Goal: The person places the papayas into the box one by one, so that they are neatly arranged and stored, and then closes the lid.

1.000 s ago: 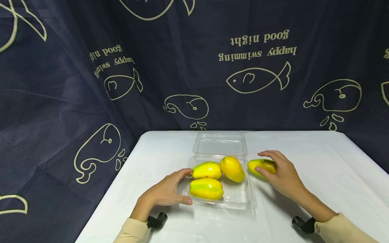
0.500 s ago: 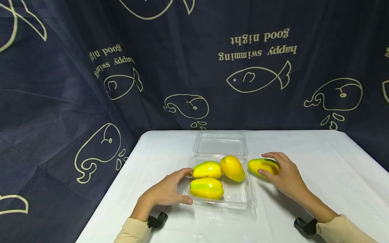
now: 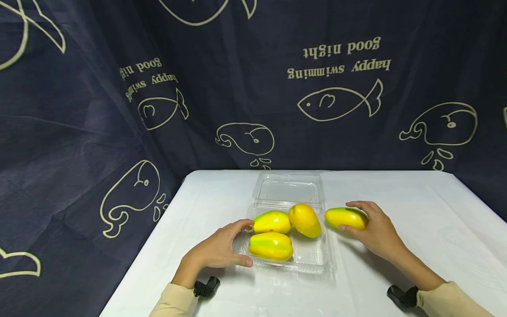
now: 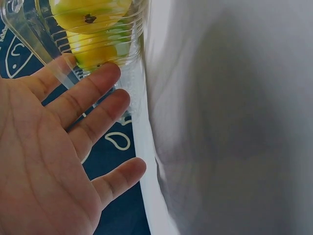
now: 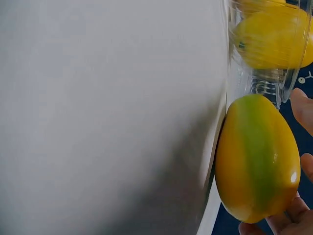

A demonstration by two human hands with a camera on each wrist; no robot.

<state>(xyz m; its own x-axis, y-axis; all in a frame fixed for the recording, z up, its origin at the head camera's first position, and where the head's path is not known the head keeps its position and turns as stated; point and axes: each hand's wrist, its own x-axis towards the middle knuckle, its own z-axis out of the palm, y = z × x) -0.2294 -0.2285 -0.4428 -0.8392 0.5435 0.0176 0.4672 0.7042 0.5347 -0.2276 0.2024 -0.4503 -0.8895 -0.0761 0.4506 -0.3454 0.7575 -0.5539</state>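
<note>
My left hand (image 3: pixel 222 247), thumb and fingers spread wide, curves around the left side of a clear plastic clamshell box (image 3: pixel 313 257). In the left wrist view its fingertips lie right at the ribbed wall. Two yellow-green papayas lie in the box, a rear papaya (image 3: pixel 272 222) and a front papaya (image 3: pixel 270 246). Beside them a yellow mango (image 3: pixel 306 221) leans at the right. Outside the box a third papaya (image 5: pixel 257 159) rests on the table. My right hand (image 3: pixel 378 231) is loosely cupped about its right end, some fingertips apart from its skin and others touching its lower end.
The box's lid (image 3: pixel 289 188) lies folded back behind it. A white cloth (image 3: pixel 428 246) covers the table. Dark fabric (image 3: pixel 253 88) printed with fish and whales hangs behind and on the left. Each wrist wears a small black camera (image 3: pixel 207 287).
My right hand has drawn slightly to the right, baring more of the loose papaya. That papaya now shows more bright yellow. The left hand and the fruits in the box have stayed put.
</note>
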